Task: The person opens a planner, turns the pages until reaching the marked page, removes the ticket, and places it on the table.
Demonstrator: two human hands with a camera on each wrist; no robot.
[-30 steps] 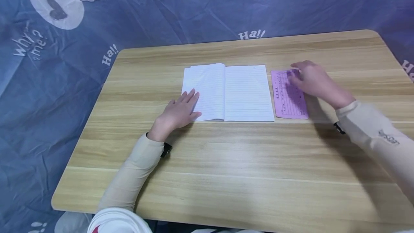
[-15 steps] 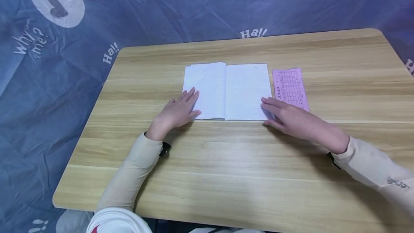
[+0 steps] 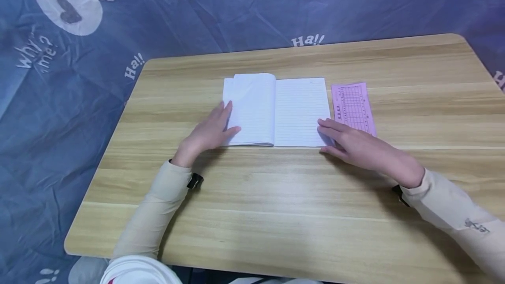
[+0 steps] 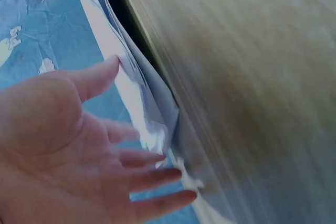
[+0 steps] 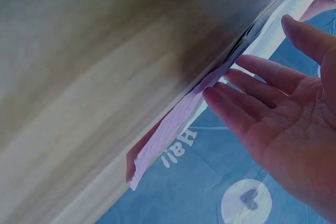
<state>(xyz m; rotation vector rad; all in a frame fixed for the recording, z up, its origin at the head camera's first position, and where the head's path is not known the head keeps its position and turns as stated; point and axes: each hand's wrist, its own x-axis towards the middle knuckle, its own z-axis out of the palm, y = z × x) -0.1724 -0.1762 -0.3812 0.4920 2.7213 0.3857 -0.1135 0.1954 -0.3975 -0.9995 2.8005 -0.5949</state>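
An open lined notebook [image 3: 301, 108] lies on the table, its left leaves bulging near the fold. My left hand [image 3: 206, 131] is at the lower left edge, with its thumb over the left page. The left wrist view shows that hand's fingers [image 4: 152, 181] spread and its thumb touching the leaves. My right hand [image 3: 357, 147] rests at the notebook's lower right corner with straight fingers. Beside the notebook lies a pink printed slip [image 3: 351, 104]; its lower end is hidden behind the right hand in the head view.
The wooden table [image 3: 252, 205] has rounded corners and a far edge against a blue printed cloth [image 3: 205, 8]. Part of a white round object [image 3: 138, 271] shows at the near left edge.
My right hand has come from the pink slip to the notebook's right edge. My left hand has slid slightly left, and the top left leaf now sits further from the notebook's left edge.
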